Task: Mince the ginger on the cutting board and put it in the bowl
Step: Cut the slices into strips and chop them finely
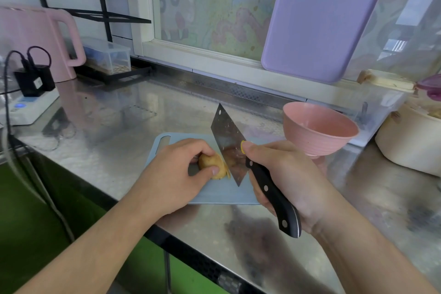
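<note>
A yellow-brown piece of ginger [211, 164] lies on the pale blue cutting board [219, 194] on the steel counter. My left hand [176, 174] grips the ginger, thumb on its near side and fingers curled over the top. My right hand [284, 174] holds the black handle of a cleaver [230, 144], index finger on the blade's flank. The blade stands on edge against the ginger's right end, where a thin slice leans. An empty pink bowl [319, 127] stands just right of the board.
A pink kettle [40, 38] and a power strip with adapters [31, 100] sit at the back left. A clear box [107, 53] rests on a black rack. A purple board [319, 16] leans on the window. A cream pot [410, 145] stands right.
</note>
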